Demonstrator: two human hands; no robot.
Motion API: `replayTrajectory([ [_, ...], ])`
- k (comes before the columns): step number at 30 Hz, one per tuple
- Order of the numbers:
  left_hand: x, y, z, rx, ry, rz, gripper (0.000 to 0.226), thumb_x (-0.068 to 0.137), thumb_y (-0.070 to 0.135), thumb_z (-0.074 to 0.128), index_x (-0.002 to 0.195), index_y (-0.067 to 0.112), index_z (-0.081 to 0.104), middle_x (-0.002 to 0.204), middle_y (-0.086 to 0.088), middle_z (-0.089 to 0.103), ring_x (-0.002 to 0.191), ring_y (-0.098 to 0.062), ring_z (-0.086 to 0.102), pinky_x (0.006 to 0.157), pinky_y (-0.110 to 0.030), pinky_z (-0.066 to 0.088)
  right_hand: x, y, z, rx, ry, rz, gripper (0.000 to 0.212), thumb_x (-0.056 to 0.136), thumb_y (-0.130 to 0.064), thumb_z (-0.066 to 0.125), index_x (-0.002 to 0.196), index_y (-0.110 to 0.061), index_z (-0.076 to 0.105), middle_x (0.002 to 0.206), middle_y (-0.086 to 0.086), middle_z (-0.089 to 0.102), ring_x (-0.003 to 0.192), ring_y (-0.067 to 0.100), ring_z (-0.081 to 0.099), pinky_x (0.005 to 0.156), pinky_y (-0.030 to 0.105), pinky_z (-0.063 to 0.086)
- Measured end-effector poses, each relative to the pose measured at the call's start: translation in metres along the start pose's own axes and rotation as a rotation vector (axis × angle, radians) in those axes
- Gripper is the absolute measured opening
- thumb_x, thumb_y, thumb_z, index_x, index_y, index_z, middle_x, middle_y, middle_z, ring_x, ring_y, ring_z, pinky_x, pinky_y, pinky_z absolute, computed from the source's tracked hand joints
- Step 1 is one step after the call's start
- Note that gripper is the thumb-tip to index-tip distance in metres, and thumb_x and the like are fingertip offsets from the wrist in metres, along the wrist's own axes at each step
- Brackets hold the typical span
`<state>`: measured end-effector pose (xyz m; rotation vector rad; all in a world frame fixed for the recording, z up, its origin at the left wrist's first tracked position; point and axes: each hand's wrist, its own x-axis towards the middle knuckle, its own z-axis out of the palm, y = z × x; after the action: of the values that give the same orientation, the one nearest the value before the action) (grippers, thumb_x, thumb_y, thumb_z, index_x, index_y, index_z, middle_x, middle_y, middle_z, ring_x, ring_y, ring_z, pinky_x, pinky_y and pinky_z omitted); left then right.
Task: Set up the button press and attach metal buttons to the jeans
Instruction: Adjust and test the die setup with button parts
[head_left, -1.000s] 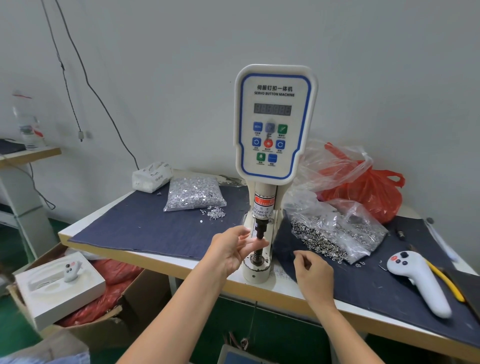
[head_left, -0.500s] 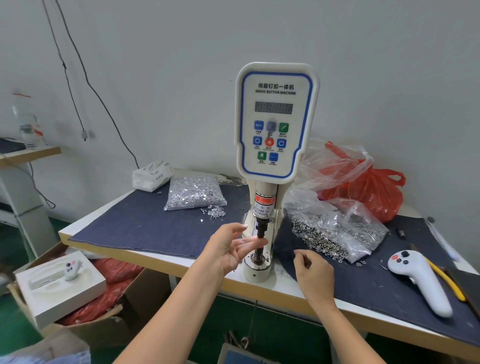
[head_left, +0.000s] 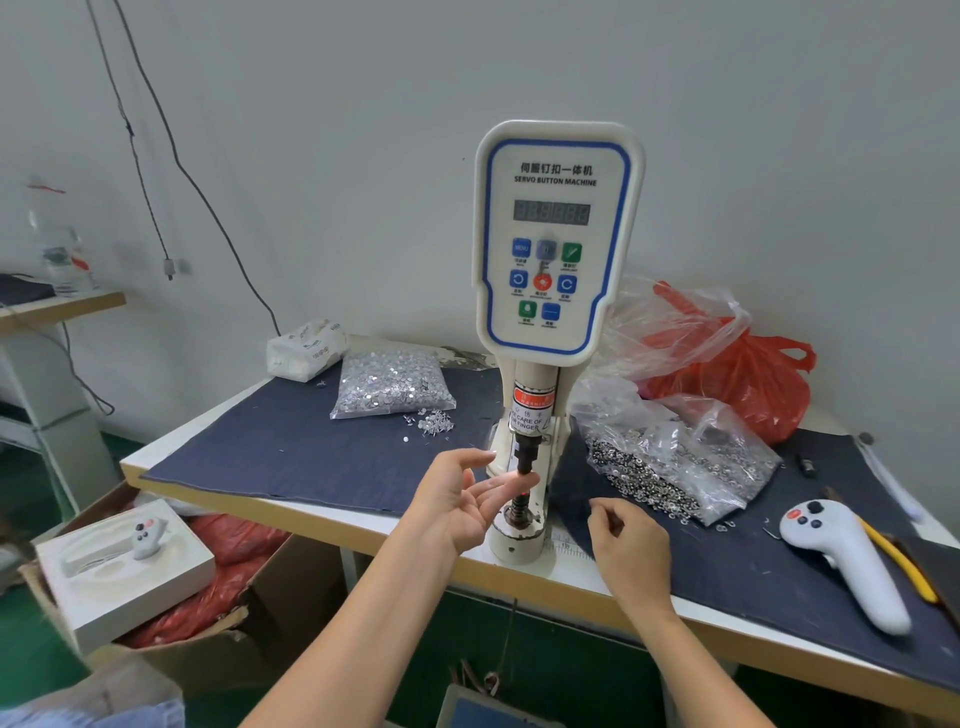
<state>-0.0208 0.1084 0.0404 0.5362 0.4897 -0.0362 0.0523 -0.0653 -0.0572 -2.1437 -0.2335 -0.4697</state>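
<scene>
**Left hand opening off the punch – die area still in setup**

Button press (head_left: 556, 249) stands at the front edge of the desk (head_left: 363, 525), upright, cream body with blue-bordered panel; display shows no readable digits. Black upper punch (head_left: 524, 457) hangs raised above the spring-loaded lower die (head_left: 519, 512), gap between them open, no fabric in it

Change over the last 1 s: left hand (head_left: 462, 501) had its fingers closed in around the punch tip; now they're spread and relaxed, palm up, fingertips just under the punch with red glow on them. Holding nothing that I can see. Reads as a seat/alignment check finished, not a press cycle

Right hand (head_left: 631, 540) hasn't moved: on the desk just right of the base, fingers loosely curled; can't tell if it pinches a part

Supplies: bag of tacks (head_left: 392, 384) back left, bag of button caps (head_left: 670, 467) right of the press. No jeans in view, only denim cloth (head_left: 270, 452) covering the desk, so attaching hasn't started
</scene>
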Motion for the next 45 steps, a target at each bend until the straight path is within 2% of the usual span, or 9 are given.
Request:
replayTrajectory([
  [2,0.0000,-0.0031,0.0000,-0.028,0.015,0.006,0.073,0.078,-0.011,0.055,0.140,0.012,0.025,0.098,-0.036,0.061,0.079,-0.048,0.068,0.048,-0.041,0.058,-0.0002,0.0000,-0.0002,0.000,-0.002,0.002,0.017,0.089,-0.012,0.058,0.098,-0.010,0.073,0.093,0.001,0.071,0.080,0.010,0.057,0.062,0.011,0.036],
  [5,0.0014,-0.0054,0.0017,-0.001,0.033,0.020,0.070,0.077,-0.013,0.057,0.136,0.010,0.027,0.095,-0.035,0.063,0.078,-0.046,0.069,0.055,-0.043,0.059,0.0000,-0.0004,-0.0004,-0.001,0.003,0.002,0.017,0.089,-0.012,0.058,0.097,-0.010,0.073,0.091,0.002,0.071,0.078,0.010,0.058,0.061,0.007,0.034],
  [8,0.0010,-0.0051,0.0046,0.060,0.041,0.012,0.031,0.076,-0.014,0.060,0.100,-0.002,0.045,0.074,-0.033,0.067,0.075,-0.042,0.070,0.059,-0.040,0.058,-0.0001,-0.0004,-0.0003,-0.002,0.004,0.004,0.017,0.089,-0.012,0.058,0.097,-0.010,0.073,0.092,0.002,0.071,0.079,0.010,0.058,0.061,0.009,0.035],
  [10,0.0013,-0.0060,0.0054,0.078,0.050,0.018,0.025,0.076,-0.014,0.061,0.086,0.004,0.046,0.066,-0.031,0.066,0.073,-0.040,0.071,0.060,-0.038,0.058,0.0000,-0.0004,-0.0008,0.000,0.001,0.006,0.017,0.089,-0.012,0.058,0.098,-0.010,0.073,0.093,0.002,0.071,0.080,0.011,0.058,0.063,0.015,0.038],
  [17,0.0031,-0.0052,0.0032,0.136,0.016,0.036,0.023,0.083,-0.008,0.059,0.097,0.000,0.043,0.079,-0.034,0.067,0.075,-0.041,0.071,0.060,-0.043,0.058,0.0001,-0.0004,-0.0008,0.002,-0.008,0.013,0.018,0.089,-0.013,0.058,0.099,-0.011,0.072,0.094,0.001,0.071,0.082,0.011,0.059,0.067,0.020,0.040],
  [21,0.0062,-0.0028,0.0013,0.152,0.008,0.052,0.034,0.090,-0.001,0.053,0.115,0.009,0.032,0.081,-0.035,0.067,0.074,-0.042,0.070,0.060,-0.045,0.058,0.0000,-0.0011,-0.0011,0.006,-0.006,0.008,0.018,0.089,-0.012,0.058,0.099,-0.010,0.073,0.095,0.002,0.071,0.083,0.012,0.060,0.070,0.021,0.041],
  [25,0.0064,-0.0020,0.0000,0.181,0.015,0.077,0.037,0.091,0.001,0.052,0.121,0.009,0.033,0.085,-0.036,0.067,0.074,-0.042,0.070,0.057,-0.043,0.059,-0.0004,-0.0017,-0.0011,-0.001,0.003,-0.001,0.017,0.088,-0.011,0.058,0.098,-0.010,0.073,0.095,0.002,0.072,0.082,0.011,0.058,0.070,0.021,0.040],
  [29,0.0060,-0.0014,-0.0006,0.174,0.017,0.075,0.053,0.089,0.002,0.054,0.136,0.007,0.031,0.085,-0.034,0.066,0.078,-0.043,0.070,0.058,-0.043,0.060,-0.0005,-0.0022,-0.0014,-0.003,-0.002,-0.001,0.017,0.088,-0.011,0.058,0.098,-0.010,0.073,0.095,0.002,0.071,0.082,0.010,0.058,0.071,0.021,0.041],
  [45,0.0075,-0.0016,-0.0038,0.180,-0.010,0.083,0.039,0.087,0.003,0.057,0.120,0.008,0.036,0.085,-0.033,0.068,0.080,-0.042,0.070,0.056,-0.040,0.060,-0.0006,-0.0029,-0.0021,0.001,-0.001,-0.005,0.017,0.088,-0.011,0.059,0.098,-0.009,0.073,0.094,0.003,0.071,0.081,0.011,0.058,0.071,0.022,0.042],
])
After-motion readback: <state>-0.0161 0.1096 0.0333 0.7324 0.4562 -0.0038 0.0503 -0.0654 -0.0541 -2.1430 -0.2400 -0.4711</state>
